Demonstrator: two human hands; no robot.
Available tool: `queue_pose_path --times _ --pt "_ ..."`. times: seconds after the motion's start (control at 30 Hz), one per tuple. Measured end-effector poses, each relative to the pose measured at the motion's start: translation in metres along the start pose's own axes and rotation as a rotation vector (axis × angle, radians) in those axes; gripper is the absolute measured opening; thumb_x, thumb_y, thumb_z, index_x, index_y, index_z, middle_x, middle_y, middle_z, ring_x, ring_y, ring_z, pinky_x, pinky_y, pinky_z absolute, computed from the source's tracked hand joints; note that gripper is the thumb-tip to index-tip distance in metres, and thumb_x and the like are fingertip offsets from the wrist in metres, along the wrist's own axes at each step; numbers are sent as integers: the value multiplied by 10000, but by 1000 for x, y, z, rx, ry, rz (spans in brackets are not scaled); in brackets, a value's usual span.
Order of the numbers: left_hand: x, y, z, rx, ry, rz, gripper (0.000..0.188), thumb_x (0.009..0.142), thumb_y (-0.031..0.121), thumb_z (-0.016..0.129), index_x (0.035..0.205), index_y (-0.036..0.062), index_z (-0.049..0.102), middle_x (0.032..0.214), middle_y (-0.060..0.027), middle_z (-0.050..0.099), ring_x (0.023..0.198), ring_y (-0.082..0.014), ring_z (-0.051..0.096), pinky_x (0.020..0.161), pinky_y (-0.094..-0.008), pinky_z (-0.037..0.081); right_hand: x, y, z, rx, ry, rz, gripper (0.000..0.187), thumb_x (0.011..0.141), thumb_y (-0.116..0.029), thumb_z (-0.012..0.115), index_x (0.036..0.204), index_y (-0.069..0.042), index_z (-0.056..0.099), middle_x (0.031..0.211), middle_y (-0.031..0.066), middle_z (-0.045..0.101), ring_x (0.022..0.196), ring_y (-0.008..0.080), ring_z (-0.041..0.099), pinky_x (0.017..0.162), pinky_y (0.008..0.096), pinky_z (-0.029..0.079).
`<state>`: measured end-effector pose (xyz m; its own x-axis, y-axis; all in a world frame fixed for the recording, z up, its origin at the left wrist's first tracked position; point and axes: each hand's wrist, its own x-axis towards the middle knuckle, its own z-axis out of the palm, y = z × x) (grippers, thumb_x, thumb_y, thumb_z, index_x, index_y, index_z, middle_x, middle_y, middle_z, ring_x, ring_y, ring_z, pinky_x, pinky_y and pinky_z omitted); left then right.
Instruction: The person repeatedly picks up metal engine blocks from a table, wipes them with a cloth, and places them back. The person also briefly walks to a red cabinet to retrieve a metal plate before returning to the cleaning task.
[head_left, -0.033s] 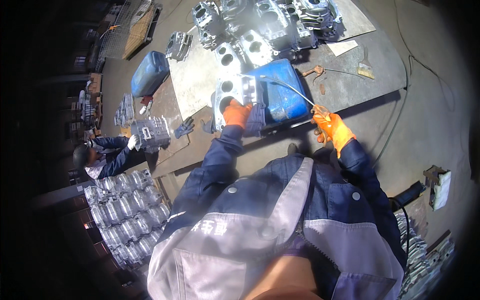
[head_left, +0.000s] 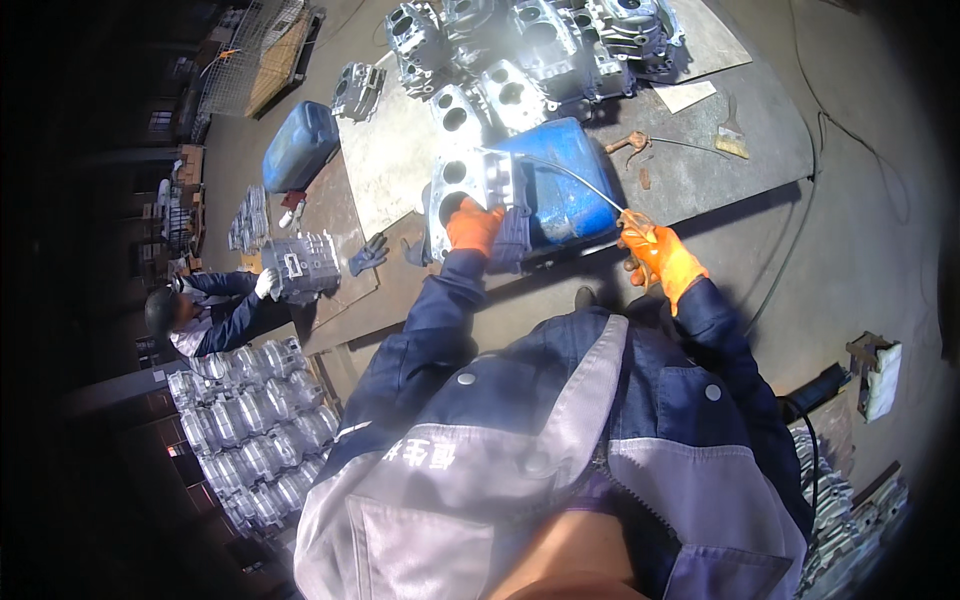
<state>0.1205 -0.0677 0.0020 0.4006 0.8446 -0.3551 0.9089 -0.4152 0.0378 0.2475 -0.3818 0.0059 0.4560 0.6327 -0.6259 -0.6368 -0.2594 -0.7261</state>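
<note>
In an orange glove, my left hand [head_left: 474, 227] grips a silver cast-metal engine block [head_left: 455, 172] by the edge of its near bore, the fingertips hidden inside. The block stands on the table's near edge, against a blue plastic jerrycan [head_left: 570, 190] lying on its right. My right hand [head_left: 668, 262], also in an orange glove, is closed around an air blow gun [head_left: 640, 222]. Its long thin nozzle [head_left: 580, 178] reaches left over the jerrycan to the upper part of the block.
More engine blocks [head_left: 545, 45] crowd the far side of the metal table [head_left: 760, 150]. Another blow gun [head_left: 634, 142] and a brush [head_left: 732, 142] lie to the right. At left, a co-worker [head_left: 215, 305] handles a block [head_left: 305, 265]; stacked castings [head_left: 255, 430] stand nearby. A hose [head_left: 800, 250] hangs at right.
My right hand and the blow gun have shifted very slightly left. My left hand and the engine block stay in place.
</note>
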Motion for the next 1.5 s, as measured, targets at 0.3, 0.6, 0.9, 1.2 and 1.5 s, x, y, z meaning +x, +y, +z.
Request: queue_pose_path --times 0.3,0.6,0.9,1.2,1.5 --pt "3 -5 7 -28 52 11 699 787 587 694 1210 42 584 1162 -253 664 1118 -413 627 949 -458 491 1 -10 8 -73 15 44 361 949 -236 661 1239 -30 602 951 53 644 663 149 608 502 283 497" --pt "6 -8 11 -19 61 28 693 786 590 703 1184 35 584 1153 -261 667 1119 -414 626 940 -464 491 -13 2 -3 -70 3 91 403 937 -314 650 1254 -71 593 1026 56 642 641 149 603 455 290 487" --pt "11 -9 13 -14 49 43 727 782 611 684 1208 32 578 1164 -254 666 1119 -415 626 952 -464 484 -20 8 5 -104 40 83 323 950 -244 661 1239 -104 623 867 26 622 613 139 596 465 287 492" --pt "11 -8 11 -25 41 39 747 783 615 678 1233 29 566 1179 -252 660 1128 -415 621 963 -461 480 1 -5 11 -120 54 8 339 938 -275 675 1201 -67 624 787 54 632 537 143 565 480 294 482" --pt "19 -15 2 -125 -9 122 836 774 637 688 1207 -70 578 1160 -253 668 1071 -376 649 950 -405 497 -17 5 11 -98 -27 43 353 941 -237 666 1268 -111 627 822 25 616 573 138 568 479 310 467"
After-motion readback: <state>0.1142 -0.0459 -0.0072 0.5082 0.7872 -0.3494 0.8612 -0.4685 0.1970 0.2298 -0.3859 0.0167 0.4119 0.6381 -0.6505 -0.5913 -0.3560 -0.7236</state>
